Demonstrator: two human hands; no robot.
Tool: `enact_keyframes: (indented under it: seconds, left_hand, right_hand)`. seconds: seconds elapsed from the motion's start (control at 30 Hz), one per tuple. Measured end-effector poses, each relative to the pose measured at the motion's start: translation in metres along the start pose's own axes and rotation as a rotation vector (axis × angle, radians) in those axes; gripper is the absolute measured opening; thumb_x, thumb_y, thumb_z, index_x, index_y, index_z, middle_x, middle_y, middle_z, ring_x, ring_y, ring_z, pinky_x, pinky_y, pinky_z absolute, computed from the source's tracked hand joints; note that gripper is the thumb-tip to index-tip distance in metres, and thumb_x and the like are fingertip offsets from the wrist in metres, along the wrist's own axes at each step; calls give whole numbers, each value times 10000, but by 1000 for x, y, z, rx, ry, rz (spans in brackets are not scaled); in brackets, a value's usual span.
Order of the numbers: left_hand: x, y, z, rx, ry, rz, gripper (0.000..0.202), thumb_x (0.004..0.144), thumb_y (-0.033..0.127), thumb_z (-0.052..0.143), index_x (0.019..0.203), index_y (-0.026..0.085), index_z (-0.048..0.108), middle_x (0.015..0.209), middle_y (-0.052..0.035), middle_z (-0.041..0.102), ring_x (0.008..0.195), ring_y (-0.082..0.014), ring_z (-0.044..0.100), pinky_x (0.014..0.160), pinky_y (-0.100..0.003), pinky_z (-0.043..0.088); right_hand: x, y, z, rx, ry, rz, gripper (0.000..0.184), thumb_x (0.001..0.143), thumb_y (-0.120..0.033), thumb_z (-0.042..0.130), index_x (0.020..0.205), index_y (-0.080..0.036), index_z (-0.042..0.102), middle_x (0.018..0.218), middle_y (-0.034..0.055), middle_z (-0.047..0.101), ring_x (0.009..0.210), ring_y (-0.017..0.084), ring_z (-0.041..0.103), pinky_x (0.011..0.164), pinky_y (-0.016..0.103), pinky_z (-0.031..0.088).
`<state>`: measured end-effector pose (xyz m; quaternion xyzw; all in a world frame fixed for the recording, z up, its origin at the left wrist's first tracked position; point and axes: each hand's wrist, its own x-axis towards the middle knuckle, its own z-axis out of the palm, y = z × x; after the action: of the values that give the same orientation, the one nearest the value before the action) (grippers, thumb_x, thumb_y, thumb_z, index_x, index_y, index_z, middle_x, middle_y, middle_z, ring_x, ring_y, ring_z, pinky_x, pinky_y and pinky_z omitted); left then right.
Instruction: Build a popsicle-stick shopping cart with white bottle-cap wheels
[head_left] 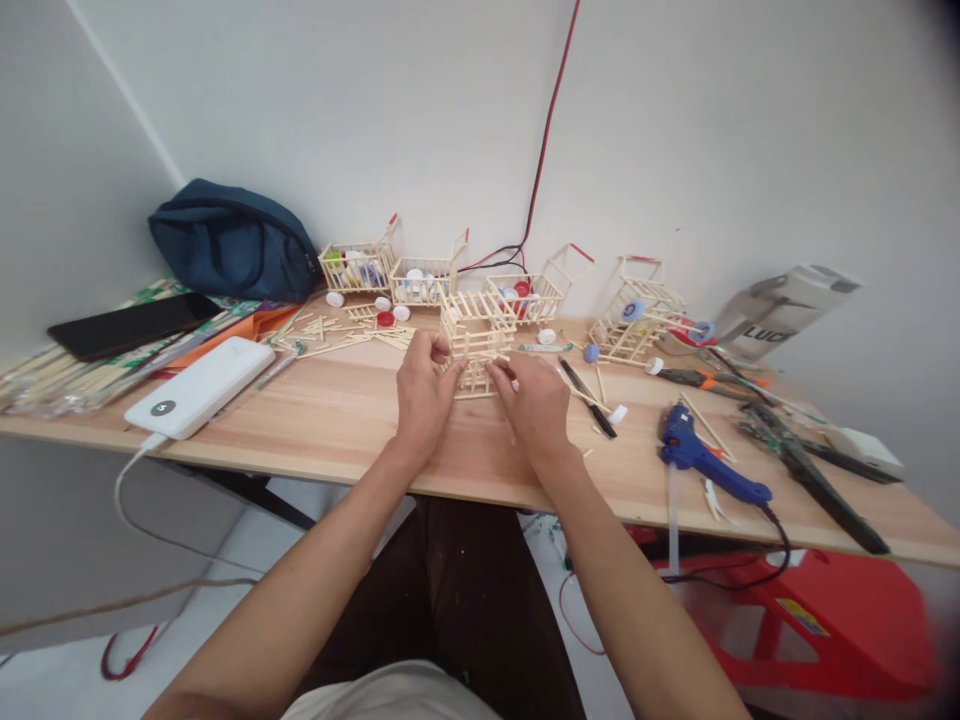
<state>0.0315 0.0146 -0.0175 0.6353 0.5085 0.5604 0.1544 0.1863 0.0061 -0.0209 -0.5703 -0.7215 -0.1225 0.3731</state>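
A small cart frame of thin wooden sticks [478,333] stands upright on the table in front of me. My left hand [426,388] is closed at its left side, thumb and fingers pinching the lower sticks. On the other side my right hand [534,395] pinches the frame's lower right part. The fingers hide the exact stick each hand grips. Behind the frame sit finished-looking stick carts with bottle-cap wheels, among them one with a red handle [427,280]. Loose cut sticks [379,335] lie just left of the frame.
A blue hot glue gun [705,462] rests at the right, near pliers [701,380] and a black pen [587,396]. To the left are a white power bank [201,388], a black phone [131,325] and a blue pouch [232,240]. A red stool [840,620] stands below the table.
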Motion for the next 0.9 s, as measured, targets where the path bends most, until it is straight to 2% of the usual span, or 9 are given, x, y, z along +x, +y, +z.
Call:
enact_keyframes:
  seconds: [0.2,0.4,0.6,0.77,0.9]
  left_hand:
    - [3,-1,1,0,8,-5,301,745,208,711,931,230,476,927,4,595,824,-164,588,734,-288,456]
    - [6,1,0,39,16,-33,253,760,264,676,921,231,484,849,23,588,741,-159,589,703,-289,453]
    - [8,2,0,63,3,-32,218,762,293,649,898,230,491,828,24,601,706,-158,590,697,-290,467]
    - [10,9,-1,27,2,-96,235,732,274,675,881,235,498,782,36,599,647,-151,583,650,-282,463]
    - [10,13,-3,4,-3,-151,239,732,253,689,889,235,509,758,42,597,622,-141,582,643,-275,463]
  right_hand:
    - [-8,-5,-7,14,-39,8,238,970,-334,558,801,-193,649,765,41,694,745,193,612,699,301,367]
    - [-11,-8,-9,26,-94,14,213,973,-336,556,830,-215,658,843,38,727,817,186,642,753,294,390]
    - [-14,-8,-24,90,-152,14,185,958,-362,585,903,-218,690,860,32,741,813,180,666,764,284,424]
    - [-23,15,-47,105,-126,31,212,981,-292,526,1033,-230,723,997,49,767,888,188,696,823,297,481]
    - [-37,55,-85,55,-53,118,239,971,-276,510,1019,-219,738,1020,59,771,943,204,705,848,322,511]
